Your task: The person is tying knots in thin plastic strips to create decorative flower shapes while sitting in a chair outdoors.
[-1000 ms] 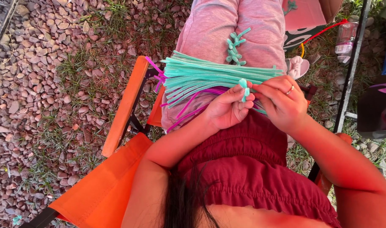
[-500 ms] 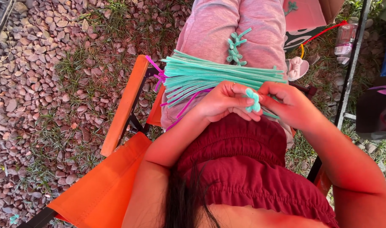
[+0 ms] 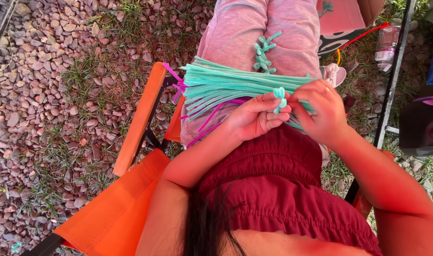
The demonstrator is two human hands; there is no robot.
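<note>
Gravel of reddish-brown stones with tufts of grass [image 3: 60, 109] lies farthest left of the bundle of teal fuzzy pipe cleaners [image 3: 226, 85] on my lap. Nearer it, still on its left, stands the orange fabric folding chair arm [image 3: 140, 118], with the tips of a few purple pipe cleaners [image 3: 176, 80] sticking out beside that end of the bundle. The bundle lies crosswise over my pink trousers [image 3: 254, 28], its long axis running left to right, so its right end reaches straight into both hands. Beyond it, farther down my legs, rests a small twisted teal pipe-cleaner piece [image 3: 264, 50].

At the bundle's right end my left hand [image 3: 254, 118] is curled, thumb and fingers pinching a short bent teal pipe-cleaner loop [image 3: 279, 98], which stands upright between the two hands. My right hand [image 3: 323, 114] is clenched just beside it, touching the loop and gripping the bundle's end strands; both hands are equally near the loop. Right of the bundle, a dark metal frame leg [image 3: 391, 80] stands on the grass.
</note>
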